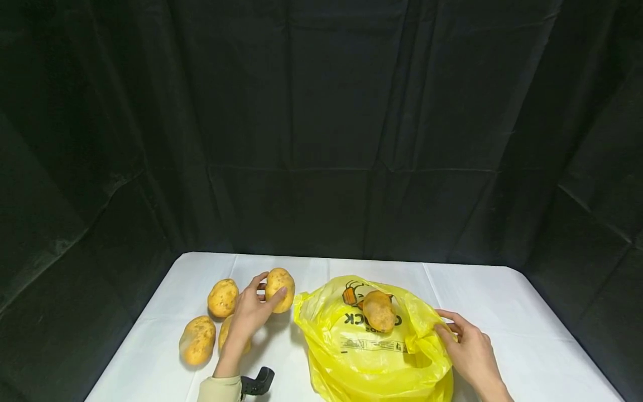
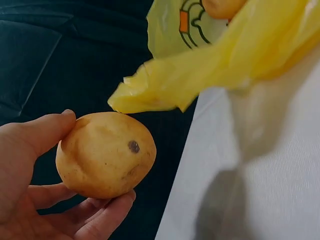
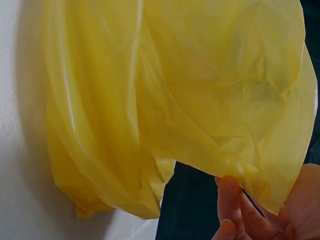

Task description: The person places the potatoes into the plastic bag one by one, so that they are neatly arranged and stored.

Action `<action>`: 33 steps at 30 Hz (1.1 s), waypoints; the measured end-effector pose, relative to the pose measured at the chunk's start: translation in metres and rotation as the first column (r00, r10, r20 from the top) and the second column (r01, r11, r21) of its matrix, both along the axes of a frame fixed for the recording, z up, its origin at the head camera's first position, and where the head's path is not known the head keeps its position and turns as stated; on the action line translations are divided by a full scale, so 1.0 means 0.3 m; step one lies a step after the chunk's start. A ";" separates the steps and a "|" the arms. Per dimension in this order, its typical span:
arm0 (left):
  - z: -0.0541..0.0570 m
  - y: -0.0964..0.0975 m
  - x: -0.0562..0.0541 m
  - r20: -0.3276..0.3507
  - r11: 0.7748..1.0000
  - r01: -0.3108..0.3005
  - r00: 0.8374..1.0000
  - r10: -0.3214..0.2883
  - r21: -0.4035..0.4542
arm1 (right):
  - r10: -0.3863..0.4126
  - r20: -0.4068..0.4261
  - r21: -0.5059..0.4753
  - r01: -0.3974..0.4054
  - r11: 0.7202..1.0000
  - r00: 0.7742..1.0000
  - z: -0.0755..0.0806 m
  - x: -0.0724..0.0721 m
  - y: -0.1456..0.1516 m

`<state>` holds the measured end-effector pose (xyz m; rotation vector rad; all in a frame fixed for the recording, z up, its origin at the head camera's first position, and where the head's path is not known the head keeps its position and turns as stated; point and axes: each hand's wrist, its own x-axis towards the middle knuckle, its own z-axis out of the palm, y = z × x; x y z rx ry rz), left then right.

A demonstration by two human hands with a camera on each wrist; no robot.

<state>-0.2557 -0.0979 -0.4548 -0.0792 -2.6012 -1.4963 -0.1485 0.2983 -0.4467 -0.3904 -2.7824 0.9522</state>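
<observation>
1. Nearest the camera is one yellow plastic bag [image 1: 361, 365], its near side running off the bottom edge of the head view and its mouth spread open.
2. One potato [image 1: 379, 312] lies within the bag's mouth, over the printed part of the inner wall.
3. A second, the held potato [image 1: 279, 290], is near the bag's left rim; its dark spot shows in the left wrist view.
4. Three more potatoes [image 1: 197, 341] rest left of the bag, one partly hidden by the left arm, making five potatoes in view.
5. The left hand [image 1: 249, 312] reaches forward from a beige sleeve [image 1: 220, 389], its fingers grasping the held potato from the far side and the thumb from the near side. A black device [image 1: 258, 383] sits at that wrist.
6. The right hand [image 1: 470, 350] comes in from the lower right, fingers pointing up and left, pinching the bag's right edge between fingers and thumb.
7. Beneath everything is one white-covered bench [image 1: 512, 312].
8. Black cloth [image 1: 326, 134] hangs behind it and at both sides.
</observation>
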 end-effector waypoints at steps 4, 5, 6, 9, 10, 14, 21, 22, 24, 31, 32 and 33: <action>0.010 0.011 0.008 0.019 0.999 0.027 0.999 -0.028 0.040 | 0.005 -0.011 0.004 -0.005 1.000 1.000 0.001 0.002 0.001; 0.014 0.013 0.010 0.022 0.998 0.032 0.999 -0.033 0.045 | 0.006 -0.012 0.004 -0.006 1.000 1.000 0.001 0.003 0.001; 0.017 0.015 0.012 0.024 0.998 0.037 0.999 -0.038 0.050 | 0.007 -0.011 0.002 -0.007 1.000 1.000 0.001 0.003 0.001; 0.029 0.018 0.016 0.020 0.996 0.043 0.999 -0.045 0.076 | 0.005 -0.011 0.000 -0.005 1.000 1.000 0.000 0.004 0.001; 0.034 0.018 0.017 0.016 0.995 0.045 0.999 -0.047 0.088 | 0.005 -0.011 -0.002 -0.005 1.000 1.000 0.000 0.004 0.001; 0.050 0.019 0.022 0.001 0.988 0.057 0.998 -0.058 0.144 | 0.005 -0.017 -0.006 -0.005 1.000 1.000 -0.001 0.001 0.001; 0.065 0.020 0.028 0.012 0.982 0.069 0.997 -0.073 0.174 | 0.003 -0.020 -0.006 -0.003 1.000 1.000 -0.002 0.002 -0.001; 0.068 0.020 0.030 0.013 0.982 0.071 0.997 -0.075 0.177 | 0.004 -0.024 -0.004 -0.004 1.000 1.000 -0.001 0.002 -0.002; 0.073 0.020 0.033 0.014 0.979 0.074 0.997 -0.078 0.188 | 0.008 -0.033 0.003 -0.008 1.000 0.999 0.000 0.003 -0.003; 0.077 0.018 0.045 0.010 0.977 0.082 0.996 -0.086 0.195 | 0.006 -0.019 0.007 -0.006 1.000 1.000 0.000 0.003 -0.004; 0.077 0.019 0.045 0.010 0.976 0.084 0.996 -0.088 0.199 | 0.006 -0.018 0.006 -0.006 1.000 1.000 0.001 0.003 -0.004; 0.078 0.020 0.048 0.013 0.975 0.086 0.996 -0.090 0.205 | 0.005 -0.018 0.005 -0.005 1.000 1.000 0.000 0.003 -0.004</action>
